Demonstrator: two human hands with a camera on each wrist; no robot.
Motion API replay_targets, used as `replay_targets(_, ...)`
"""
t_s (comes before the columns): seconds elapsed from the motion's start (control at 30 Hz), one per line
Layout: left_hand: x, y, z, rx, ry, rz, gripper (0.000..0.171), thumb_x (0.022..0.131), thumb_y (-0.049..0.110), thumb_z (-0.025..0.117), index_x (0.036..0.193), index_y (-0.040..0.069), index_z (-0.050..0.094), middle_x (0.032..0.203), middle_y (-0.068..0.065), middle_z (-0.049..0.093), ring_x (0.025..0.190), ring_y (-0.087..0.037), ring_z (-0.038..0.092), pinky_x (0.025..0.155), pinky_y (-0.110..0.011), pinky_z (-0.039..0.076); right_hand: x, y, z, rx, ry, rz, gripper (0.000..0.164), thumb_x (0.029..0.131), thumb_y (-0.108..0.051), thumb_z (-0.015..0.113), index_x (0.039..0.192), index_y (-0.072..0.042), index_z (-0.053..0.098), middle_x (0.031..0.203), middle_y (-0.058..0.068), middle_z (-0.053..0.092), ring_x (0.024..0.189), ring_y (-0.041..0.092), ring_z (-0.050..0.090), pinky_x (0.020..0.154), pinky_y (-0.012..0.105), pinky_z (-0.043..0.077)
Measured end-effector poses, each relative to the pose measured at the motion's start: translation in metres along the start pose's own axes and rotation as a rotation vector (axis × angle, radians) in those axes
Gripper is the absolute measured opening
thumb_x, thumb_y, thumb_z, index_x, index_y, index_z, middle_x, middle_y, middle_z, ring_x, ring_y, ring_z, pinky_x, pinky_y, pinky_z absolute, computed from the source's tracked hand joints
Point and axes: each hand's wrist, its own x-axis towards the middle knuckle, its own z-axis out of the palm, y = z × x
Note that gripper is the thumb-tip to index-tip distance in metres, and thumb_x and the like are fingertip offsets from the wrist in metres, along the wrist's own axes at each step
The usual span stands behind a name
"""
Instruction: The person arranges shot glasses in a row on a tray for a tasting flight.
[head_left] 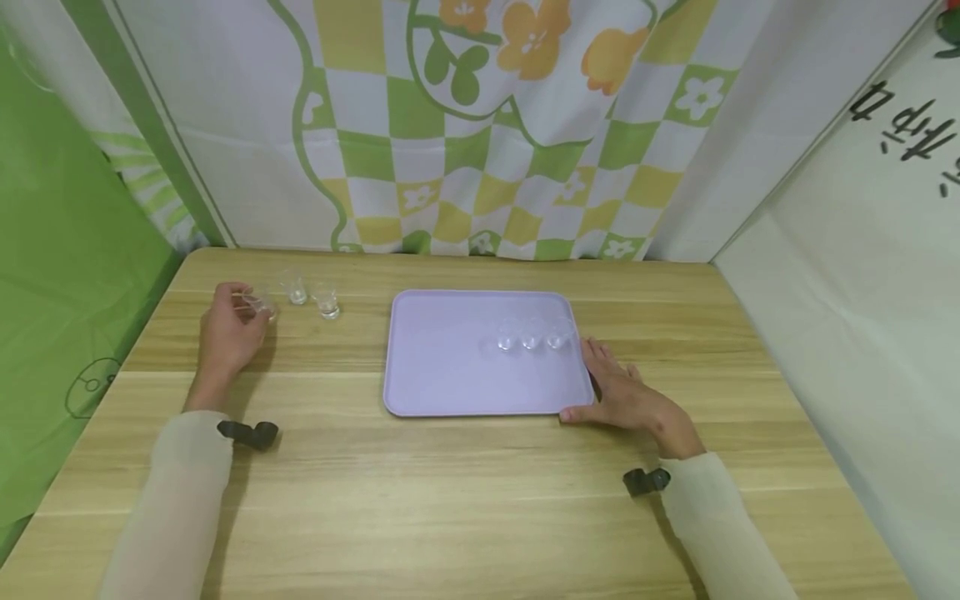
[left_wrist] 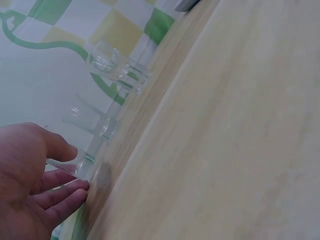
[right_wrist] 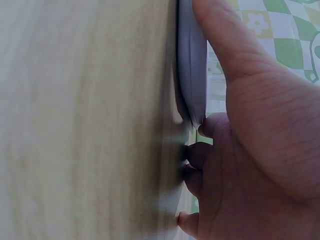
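At the table's far left, my left hand (head_left: 231,329) has its thumb and fingers around a small clear shot glass (left_wrist: 84,163), whose base is close to the wood. Two more clear glasses, one farther back (head_left: 297,292) and one to the right (head_left: 328,305), stand just beyond it. A pale purple tray (head_left: 442,367) lies in the middle of the table. Toward its right side, three clear glasses (head_left: 529,340) stand in a row. My right hand (head_left: 626,398) rests spread at the tray's near right corner, thumb along the front edge and fingers along the right side.
The wooden table (head_left: 450,508) runs back to a patterned curtain (head_left: 480,167). Green cloth (head_left: 67,275) hangs on the left, and a white sheet with dark writing (head_left: 847,317) is on the right.
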Motion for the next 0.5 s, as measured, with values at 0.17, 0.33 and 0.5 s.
replay_targets(0.17, -0.005, 0.000, 0.001, 0.005, 0.016, 0.007, 0.046, 0.100, 0.008, 0.061, 0.139, -0.007, 0.042, 0.128, -0.033, 0.060, 0.115, -0.046, 0.061, 0.098, -0.057, 0.050, -0.001, -0.001, 0.000, 0.001, -0.001, -0.003, 0.126, 0.085, -0.057, 0.079, 0.163, 0.001, -0.003, 0.169, 0.025, -0.004, 0.153, 0.044, -0.007, 0.112, 0.078, -0.002)
replay_targets(0.33, -0.010, 0.003, -0.001, -0.015, 0.013, 0.009, 0.048, 0.101, 0.011, 0.062, 0.141, -0.006, 0.041, 0.131, -0.033, 0.058, 0.118, -0.048, 0.060, 0.099, -0.059, 0.050, -0.001, -0.001, 0.000, 0.000, 0.001, -0.005, 0.126, 0.086, -0.056, 0.079, 0.162, 0.001, -0.003, 0.169, 0.025, -0.004, 0.153, 0.044, -0.007, 0.112, 0.078, -0.002)
replay_targets(0.5, -0.015, 0.006, -0.001, -0.030, 0.038, 0.022, 0.049, 0.100, 0.012, 0.063, 0.140, -0.005, 0.042, 0.129, -0.029, 0.060, 0.118, -0.043, 0.060, 0.100, -0.051, 0.052, -0.001, -0.002, 0.000, 0.003, 0.002, -0.007, 0.126, 0.086, -0.056, 0.079, 0.162, 0.001, -0.003, 0.168, 0.026, -0.004, 0.153, 0.044, -0.007, 0.112, 0.079, -0.002)
